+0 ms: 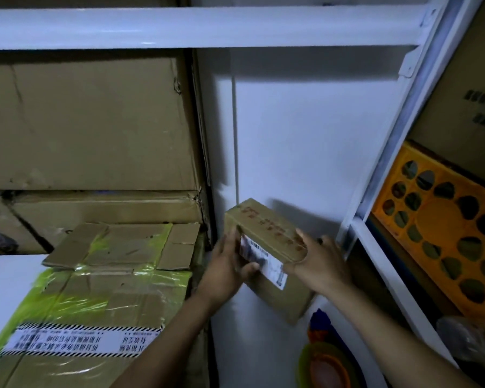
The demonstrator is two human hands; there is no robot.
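A small brown cardboard box [266, 231] with red printing on top and a white shipping label on its near side is tilted in the open bay of a white metal shelf [305, 152]. My left hand [230, 267] grips its left end, thumb across the label. My right hand [322, 261] grips its right end, fingers curled over the top edge. The box's underside is hidden.
Large cartons [90, 124] fill the left of the shelf. A box with yellow-green tape and a striped white label [104, 289] lies at lower left. An orange perforated crate [445, 233] stands right of the white upright [403, 135]. Round coloured items [325, 362] sit below.
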